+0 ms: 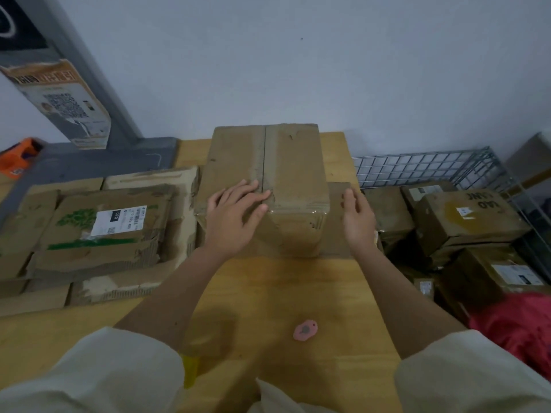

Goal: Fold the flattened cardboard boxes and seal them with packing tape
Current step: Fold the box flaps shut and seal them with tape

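**One folded box, two hands**

One assembled cardboard box (pixel 277 186) stands on a wooden table (pixel 283 293), clear tape along its closed top seam. The left hand (pixel 235 213) rests flat on top, fingers spread. The right hand (pixel 357 219), fingers straight, holds nothing beside the box.

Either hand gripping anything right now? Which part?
Nothing gripped. Left hand lies flat on the box top by the seam; right hand is open beside it.
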